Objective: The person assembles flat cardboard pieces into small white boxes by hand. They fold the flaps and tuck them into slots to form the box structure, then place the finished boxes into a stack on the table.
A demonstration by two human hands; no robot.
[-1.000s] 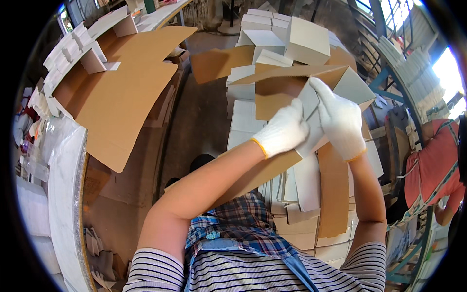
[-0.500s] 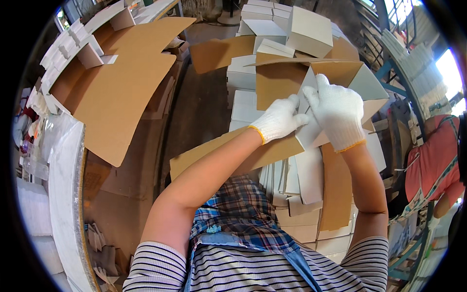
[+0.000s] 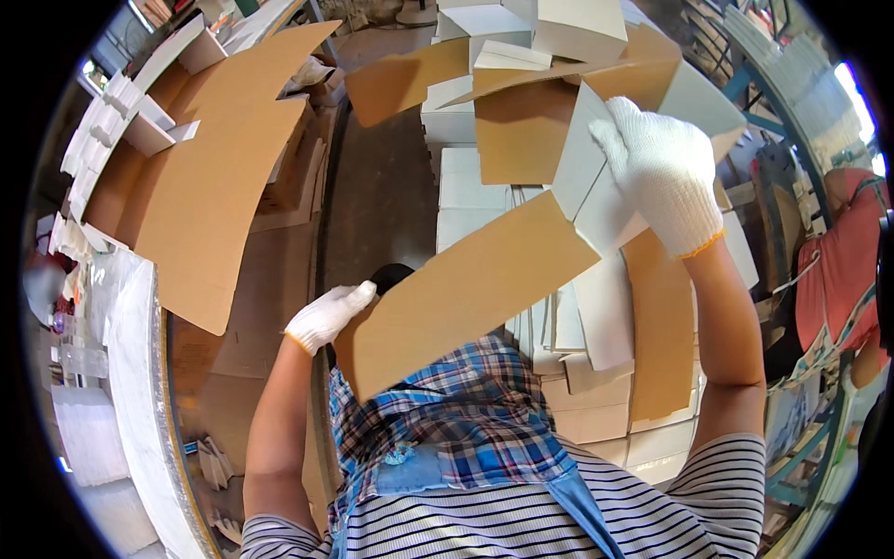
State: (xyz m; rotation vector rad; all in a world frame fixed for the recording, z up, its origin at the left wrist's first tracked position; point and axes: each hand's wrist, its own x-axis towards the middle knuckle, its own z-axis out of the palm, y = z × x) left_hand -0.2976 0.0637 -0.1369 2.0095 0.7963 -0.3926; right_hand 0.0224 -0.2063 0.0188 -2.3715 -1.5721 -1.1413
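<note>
A partly folded cardboard carton (image 3: pixel 531 140), brown inside and white outside, lies over a pile of white boxes in front of me. My right hand (image 3: pixel 659 172), in a white knitted glove, is closed on its white side panel near a corner. A long brown flap (image 3: pixel 466 289) of the carton slants toward my lap. At the flap's left end, my gloved left hand (image 3: pixel 331 315) is closed at the edge, with some fingers hidden behind the board.
White boxes (image 3: pixel 582 28) are piled beyond the carton. A brown strip of board (image 3: pixel 663 335) hangs at the right of the pile. To the left, a large open carton (image 3: pixel 219 168) lies on a bench. A person in a pink top (image 3: pixel 843 252) is at the far right.
My left hand has moved from the carton's middle down and left to the flap's end. The long flap has swung up toward me. My right hand stays on the white panel.
</note>
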